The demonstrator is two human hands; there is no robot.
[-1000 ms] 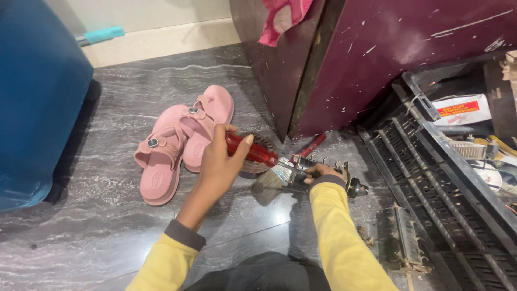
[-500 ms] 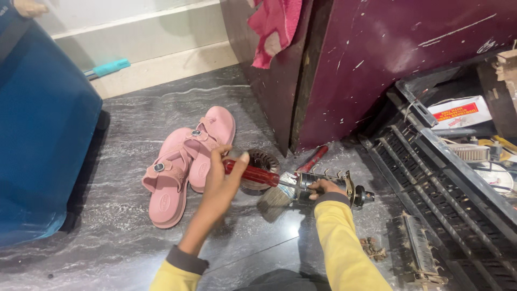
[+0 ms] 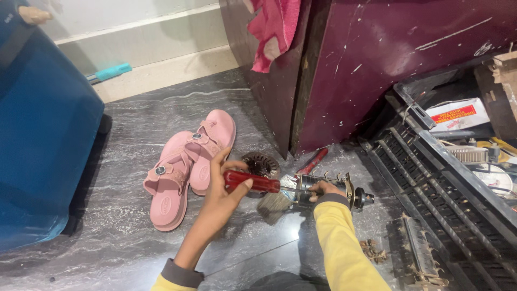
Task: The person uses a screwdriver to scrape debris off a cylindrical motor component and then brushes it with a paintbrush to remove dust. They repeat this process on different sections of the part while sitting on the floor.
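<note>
Left hand [image 3: 222,195] grips red screwdriver [image 3: 253,181]; white-red box [image 3: 459,113] right.

Grey marble floor [image 3: 107,215] is reflecting light; scratched maroon cabinet [image 3: 398,64] is standing at right, white wall [image 3: 124,21] behind, blue container [image 3: 43,140] at left.

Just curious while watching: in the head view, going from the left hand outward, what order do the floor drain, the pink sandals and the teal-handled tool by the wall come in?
From the left hand:
1. Floor drain, just right of it.
2. Pink sandals, on its left.
3. Teal-handled tool, far back by the wall.
The first two are close.
</note>
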